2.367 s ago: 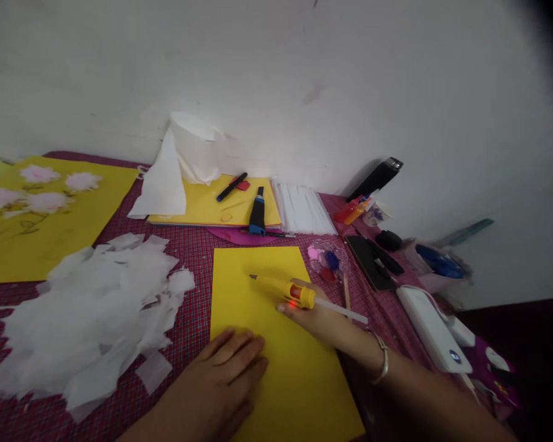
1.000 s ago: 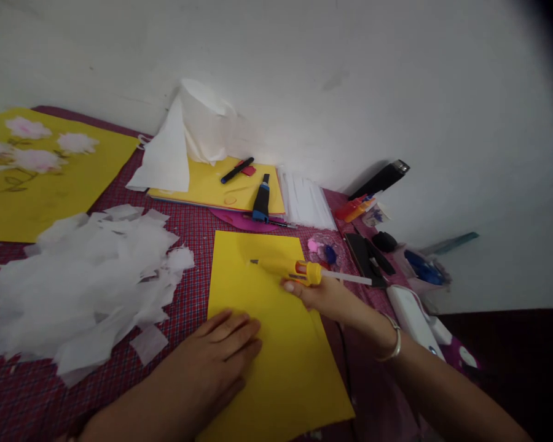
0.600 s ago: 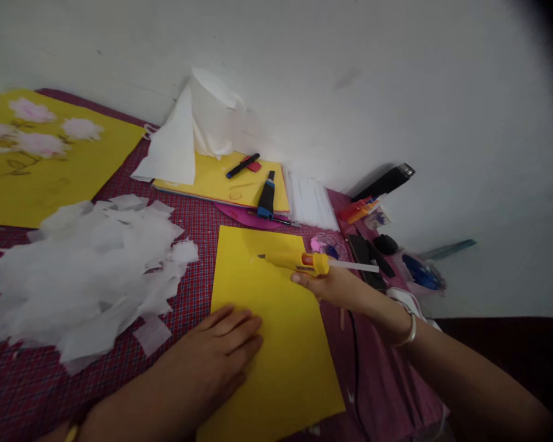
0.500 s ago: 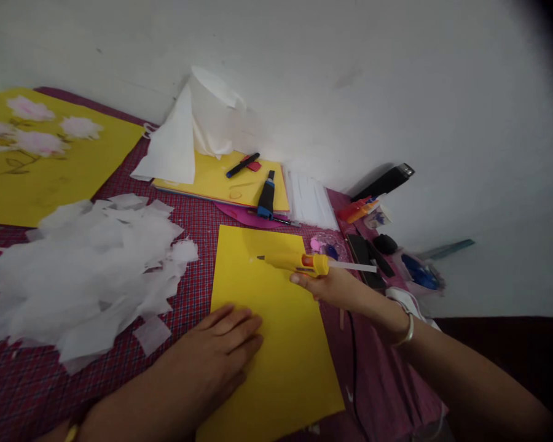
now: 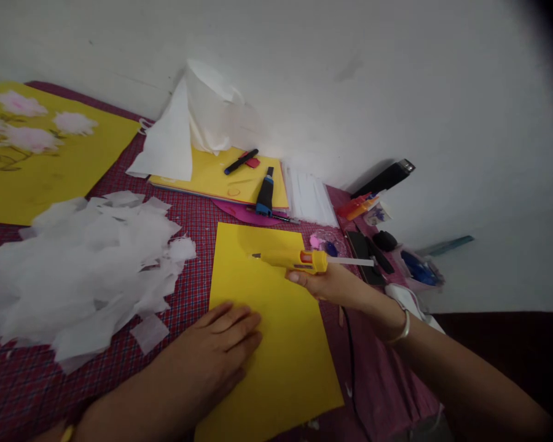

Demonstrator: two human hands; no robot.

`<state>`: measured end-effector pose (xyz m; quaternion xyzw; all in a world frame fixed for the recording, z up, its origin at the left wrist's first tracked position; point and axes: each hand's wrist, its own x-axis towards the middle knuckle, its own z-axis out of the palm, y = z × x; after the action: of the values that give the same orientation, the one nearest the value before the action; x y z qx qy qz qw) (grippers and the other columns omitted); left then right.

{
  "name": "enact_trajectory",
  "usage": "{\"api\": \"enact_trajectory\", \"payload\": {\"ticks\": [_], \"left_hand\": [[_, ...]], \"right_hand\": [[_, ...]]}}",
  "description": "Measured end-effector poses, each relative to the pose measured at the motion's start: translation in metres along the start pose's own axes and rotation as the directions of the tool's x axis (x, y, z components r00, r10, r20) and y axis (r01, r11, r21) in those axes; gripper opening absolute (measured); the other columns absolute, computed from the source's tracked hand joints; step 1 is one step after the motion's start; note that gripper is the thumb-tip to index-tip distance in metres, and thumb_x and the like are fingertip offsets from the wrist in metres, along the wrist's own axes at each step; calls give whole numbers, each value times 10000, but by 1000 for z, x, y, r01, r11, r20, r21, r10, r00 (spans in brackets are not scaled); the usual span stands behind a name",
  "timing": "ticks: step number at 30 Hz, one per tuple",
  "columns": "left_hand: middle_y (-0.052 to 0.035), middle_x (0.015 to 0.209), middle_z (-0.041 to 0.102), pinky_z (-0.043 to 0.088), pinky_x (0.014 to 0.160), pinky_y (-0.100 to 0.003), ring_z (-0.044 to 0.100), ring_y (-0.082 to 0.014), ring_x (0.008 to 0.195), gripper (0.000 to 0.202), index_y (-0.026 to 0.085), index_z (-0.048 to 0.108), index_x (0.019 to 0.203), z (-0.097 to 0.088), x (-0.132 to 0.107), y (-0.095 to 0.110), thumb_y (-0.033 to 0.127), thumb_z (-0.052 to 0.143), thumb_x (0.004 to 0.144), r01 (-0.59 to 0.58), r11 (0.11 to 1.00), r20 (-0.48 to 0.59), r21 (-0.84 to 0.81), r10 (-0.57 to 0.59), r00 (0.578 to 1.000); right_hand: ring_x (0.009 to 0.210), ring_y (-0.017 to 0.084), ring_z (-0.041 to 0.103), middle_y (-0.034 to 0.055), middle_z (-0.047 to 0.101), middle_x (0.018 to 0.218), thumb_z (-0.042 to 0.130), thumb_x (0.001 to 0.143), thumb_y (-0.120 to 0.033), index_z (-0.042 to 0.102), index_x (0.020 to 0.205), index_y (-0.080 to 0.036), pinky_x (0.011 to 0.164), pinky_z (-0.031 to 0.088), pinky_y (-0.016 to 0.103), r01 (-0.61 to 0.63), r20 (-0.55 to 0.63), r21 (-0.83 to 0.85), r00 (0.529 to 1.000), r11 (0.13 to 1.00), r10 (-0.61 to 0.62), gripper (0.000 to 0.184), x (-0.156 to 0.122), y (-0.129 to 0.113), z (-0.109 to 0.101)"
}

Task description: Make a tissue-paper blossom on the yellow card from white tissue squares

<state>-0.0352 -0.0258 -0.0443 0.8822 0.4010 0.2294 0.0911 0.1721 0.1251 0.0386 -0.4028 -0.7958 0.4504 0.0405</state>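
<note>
One glue gun point(image 5: 288, 260) is gripped in the right hand point(image 5: 320, 283), just right of the centre of the frame, its nozzle pointed left; whether the sheet beneath is touched by the tip cannot be told. From its rear a pale glue stick point(image 5: 350, 261) is seen jutting. Below, the yellow sheet point(image 5: 286, 350) is laid lengthwise from the centre to the bottom edge, its left side covered by the left hand point(image 5: 223, 350), which is set down flat with fingers extended. A bangle point(image 5: 402, 328) is worn on the right wrist. Left of the sheet, white paper squares point(image 5: 87, 270) are heaped on the checked cloth point(image 5: 191, 285). Above the sheet, a blue-and-black tool point(image 5: 265, 195) and a pen point(image 5: 241, 162) are rested on a paper stack point(image 5: 214, 169), with white strips point(image 5: 309, 199) laid alongside. At upper left, pink flowers are shown on a second yellow sheet point(image 5: 64, 178), cut off by the frame. At lower right, a black cord point(image 5: 351, 356) is trailed downward.
</note>
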Motion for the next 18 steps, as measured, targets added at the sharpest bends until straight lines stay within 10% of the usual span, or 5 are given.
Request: {"api": "enact_trajectory", "payload": {"ticks": [18], "left_hand": [[-11, 1297, 628, 344, 1049, -342, 517, -187, 1210, 318, 233, 604, 1224, 0, 0, 0, 288, 458, 947, 7, 1000, 5, -5, -7, 1000]], "right_hand": [[656, 136, 519, 42, 603, 774, 548, 829, -591, 649, 1015, -168, 539, 424, 237, -40, -60, -32, 997, 999, 38, 473, -1, 11, 1]]}}
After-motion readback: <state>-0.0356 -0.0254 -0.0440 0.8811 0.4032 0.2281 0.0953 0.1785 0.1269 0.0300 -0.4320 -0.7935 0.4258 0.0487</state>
